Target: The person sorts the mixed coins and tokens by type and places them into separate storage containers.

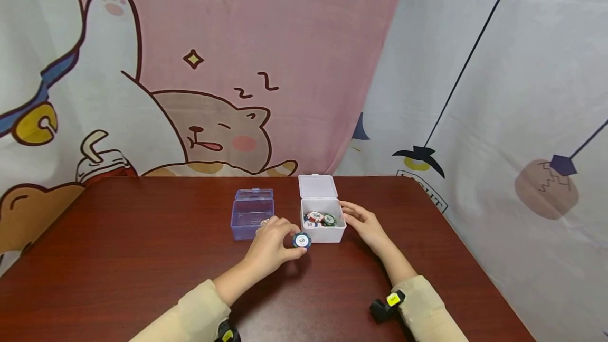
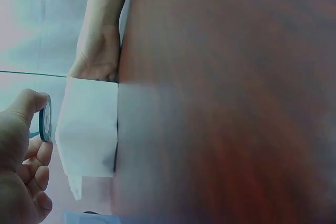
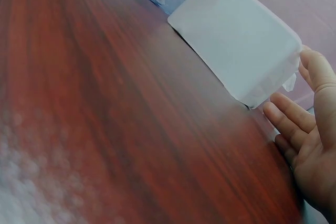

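Between thumb and fingers, my left hand (image 1: 269, 246) pinches a blue-edged poker chip (image 1: 301, 240) with a white centre marked 50, just off the front left corner of a white plastic box (image 1: 323, 235). In the left wrist view the same chip (image 2: 46, 118) shows edge-on, above table height. The white box has its lid raised at the back and holds several poker chips (image 1: 315, 218), red, green and blue at their edges. My right hand (image 1: 367, 224) rests against the box's right side with its fingers extended; in the right wrist view the fingertips (image 3: 278, 109) lie along the box wall.
A translucent blue plastic box (image 1: 244, 232) with its lid raised stands left of the white box, partly covered by my left hand. Both are on a dark reddish wooden table (image 1: 157, 257). Behind the table hangs a cloth (image 1: 304, 57) printed with cartoon animals.
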Demonstrator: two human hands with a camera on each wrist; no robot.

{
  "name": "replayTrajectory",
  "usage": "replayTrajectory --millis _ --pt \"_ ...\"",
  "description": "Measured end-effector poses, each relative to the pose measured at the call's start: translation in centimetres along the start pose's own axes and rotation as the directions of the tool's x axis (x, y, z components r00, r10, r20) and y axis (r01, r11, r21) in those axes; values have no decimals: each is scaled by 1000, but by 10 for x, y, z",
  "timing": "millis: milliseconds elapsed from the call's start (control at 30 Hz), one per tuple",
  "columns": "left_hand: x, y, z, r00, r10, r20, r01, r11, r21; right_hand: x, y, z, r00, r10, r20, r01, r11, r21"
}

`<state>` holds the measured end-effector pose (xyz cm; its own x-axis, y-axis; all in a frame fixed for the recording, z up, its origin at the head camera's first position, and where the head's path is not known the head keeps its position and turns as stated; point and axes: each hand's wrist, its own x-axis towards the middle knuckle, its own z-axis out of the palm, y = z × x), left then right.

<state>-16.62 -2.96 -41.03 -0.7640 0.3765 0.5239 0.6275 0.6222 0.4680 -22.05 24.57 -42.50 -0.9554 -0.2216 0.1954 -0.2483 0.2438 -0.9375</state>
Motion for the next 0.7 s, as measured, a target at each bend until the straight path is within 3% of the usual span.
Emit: replayTrajectory --millis 433,700 --pt "26 0 7 997 -4 -80 3 1000 -8 0 -1 0 1000 -5 7 5 1000 13" --pt "39 0 14 996 -19 -83 17 999 -28 0 -1 0 1000 -6 -2 6 1000 -10"
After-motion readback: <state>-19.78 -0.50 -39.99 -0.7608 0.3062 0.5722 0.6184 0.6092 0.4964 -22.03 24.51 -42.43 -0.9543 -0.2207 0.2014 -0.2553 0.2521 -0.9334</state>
